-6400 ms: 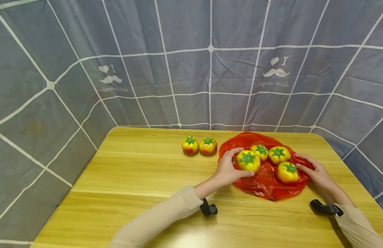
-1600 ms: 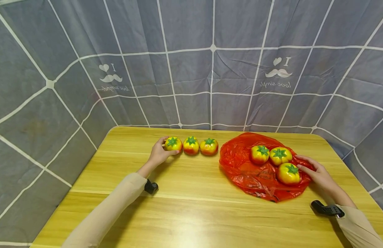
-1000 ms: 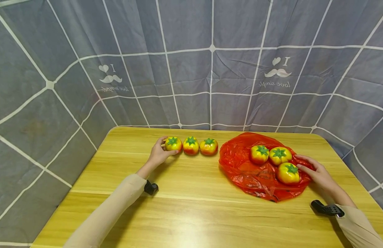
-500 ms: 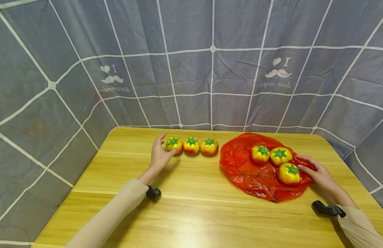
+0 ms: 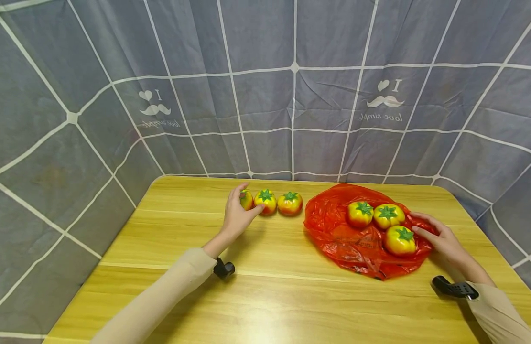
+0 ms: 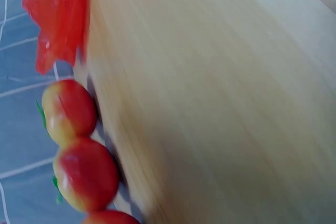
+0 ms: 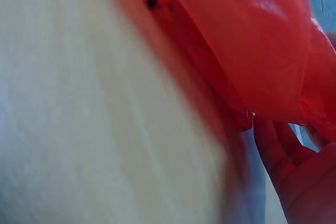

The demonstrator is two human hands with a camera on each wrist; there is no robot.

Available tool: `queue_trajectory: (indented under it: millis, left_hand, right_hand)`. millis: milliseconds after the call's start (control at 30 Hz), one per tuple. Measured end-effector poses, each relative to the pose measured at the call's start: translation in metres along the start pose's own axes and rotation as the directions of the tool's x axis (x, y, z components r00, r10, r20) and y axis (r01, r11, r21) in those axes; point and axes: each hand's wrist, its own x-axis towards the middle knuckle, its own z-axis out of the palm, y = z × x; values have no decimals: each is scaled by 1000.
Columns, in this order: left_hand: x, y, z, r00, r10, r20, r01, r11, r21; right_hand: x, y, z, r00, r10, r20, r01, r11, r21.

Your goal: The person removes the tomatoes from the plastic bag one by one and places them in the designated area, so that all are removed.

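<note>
Shiny yellow-red tomatoes with green leaf tops, artificial in look, are in two groups. Three stand in a row at the table's back: a left tomato (image 5: 246, 200), a middle tomato (image 5: 265, 201) and a right tomato (image 5: 289, 204). My left hand (image 5: 237, 215) is in front of the left one, fingers spread, partly hiding it; nothing is in its grasp. Three more, among them a front tomato (image 5: 399, 240), sit on a crumpled red plastic bag (image 5: 330, 220). My right hand (image 5: 443, 241) holds the bag's right edge between thumb and fingers; in the right wrist view the bag (image 7: 252, 40) hides its fingertips.
The wooden table (image 5: 265, 286) has a rounded back edge against a grey curtain (image 5: 265, 105) with white lines. A black wrist strap with a camera (image 5: 224, 268) sits at my left cuff, and a black strap (image 5: 454, 289) at the right.
My left hand carried one tomato from the bag to the row's left end, let go of it, and has since shifted right over the row. The right hand stays at the bag.
</note>
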Motion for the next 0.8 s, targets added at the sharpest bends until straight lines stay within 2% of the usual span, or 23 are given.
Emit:
queue_trajectory:
  millis: [67, 267, 400, 633, 800]
  left_hand:
    - [-1, 4, 5, 1000, 20, 17, -19, 1000, -13]
    - [-2, 13, 21, 997, 63, 52, -60, 997, -53]
    - [-1, 17, 34, 993, 93, 72, -88, 994, -68]
    - [2, 27, 58, 985, 122, 126, -111, 989, -96]
    - [4, 36, 74, 976, 144, 162, -125, 985, -118]
  right_hand:
    - [0, 0, 0, 1000, -2, 5, 2, 1000, 11]
    - [1, 0, -1, 1000, -4, 0, 4, 996, -93]
    - [1, 0, -1, 1000, 0, -5, -1, 992, -123]
    - [2, -2, -1, 998, 31, -54, -44, 967, -249]
    - [2, -3, 0, 999, 23, -48, -35, 966, -255]
